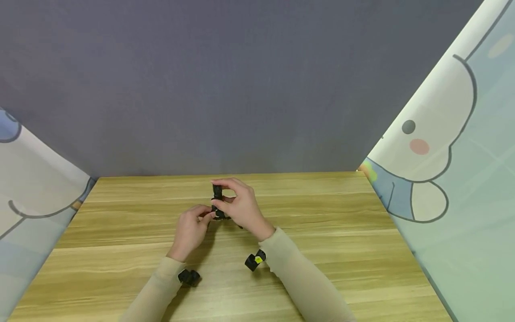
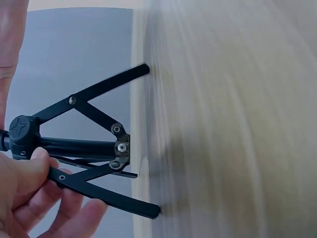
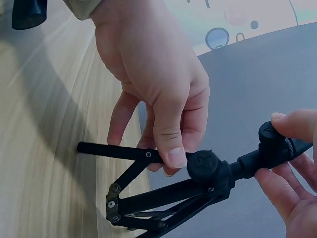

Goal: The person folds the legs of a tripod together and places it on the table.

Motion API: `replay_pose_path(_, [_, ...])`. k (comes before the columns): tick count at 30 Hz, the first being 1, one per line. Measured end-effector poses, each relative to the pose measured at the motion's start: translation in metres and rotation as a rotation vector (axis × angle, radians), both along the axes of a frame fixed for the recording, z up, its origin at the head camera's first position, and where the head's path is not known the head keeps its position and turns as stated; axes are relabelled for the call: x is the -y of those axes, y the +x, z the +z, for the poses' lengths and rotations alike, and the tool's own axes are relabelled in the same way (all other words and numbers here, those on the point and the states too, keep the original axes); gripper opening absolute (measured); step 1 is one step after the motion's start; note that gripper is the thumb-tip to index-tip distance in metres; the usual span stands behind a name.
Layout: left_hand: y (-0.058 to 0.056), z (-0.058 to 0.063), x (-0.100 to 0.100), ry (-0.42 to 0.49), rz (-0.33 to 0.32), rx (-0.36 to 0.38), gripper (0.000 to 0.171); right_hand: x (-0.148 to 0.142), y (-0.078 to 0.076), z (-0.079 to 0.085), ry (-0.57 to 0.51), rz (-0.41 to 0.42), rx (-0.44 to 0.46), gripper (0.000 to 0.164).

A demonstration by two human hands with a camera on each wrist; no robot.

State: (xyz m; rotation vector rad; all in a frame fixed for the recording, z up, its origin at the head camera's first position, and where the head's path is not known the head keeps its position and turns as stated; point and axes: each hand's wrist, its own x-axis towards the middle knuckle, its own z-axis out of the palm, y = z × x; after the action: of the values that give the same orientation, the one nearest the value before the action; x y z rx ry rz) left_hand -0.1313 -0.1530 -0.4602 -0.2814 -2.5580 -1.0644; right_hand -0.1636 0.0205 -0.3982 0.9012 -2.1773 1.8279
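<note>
A black mini tripod (image 1: 217,192) stands near the table's far edge with its legs spread. In the left wrist view, its hinged legs and braces (image 2: 99,116) fan out from a central tube. My left hand (image 1: 191,230) pinches one leg close to the hub, thumb on one side and fingers on the other. Higher up, my right hand (image 1: 244,206) grips the upper column, its fingers around the knob (image 3: 271,136). The lower hub knob (image 3: 204,166) sits between the two hands.
The wood-grain table (image 1: 330,210) lies under both hands. A grey panel (image 1: 241,89) rises behind it, and cartoon-printed cloth (image 1: 434,112) hangs on both sides. Small black wrist cameras (image 1: 189,277) are worn at both cuffs.
</note>
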Motion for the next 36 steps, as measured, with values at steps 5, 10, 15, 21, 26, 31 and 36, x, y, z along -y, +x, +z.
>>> replay_pose_path(5, [-0.001,-0.003,0.0,0.081,-0.016,0.011,0.004,-0.001,-0.001,0.0,0.011,0.007,0.029,0.047])
replay_pose_path(10, [-0.001,-0.007,-0.002,0.181,-0.02,0.041,0.004,-0.001,0.0,0.003,-0.005,0.026,0.055,0.046])
replay_pose_path(15, [-0.002,-0.01,-0.003,0.29,-0.027,0.076,0.003,-0.003,0.01,0.021,-0.01,0.033,0.054,0.045])
replay_pose_path(21, [-0.002,-0.012,-0.004,0.36,-0.018,0.102,0.004,-0.005,0.015,0.031,-0.024,0.038,0.044,0.042])
replay_pose_path(26, [-0.003,-0.013,-0.005,0.371,-0.02,0.109,0.004,-0.005,0.014,0.03,-0.036,0.049,0.053,0.044])
replay_pose_path(31, [-0.003,-0.014,-0.005,0.356,-0.022,0.096,0.005,-0.006,0.012,0.024,-0.056,0.07,0.061,0.048])
replay_pose_path(36, [-0.002,-0.014,-0.002,0.365,-0.043,0.098,0.005,-0.005,0.01,0.02,-0.067,0.083,0.05,0.049])
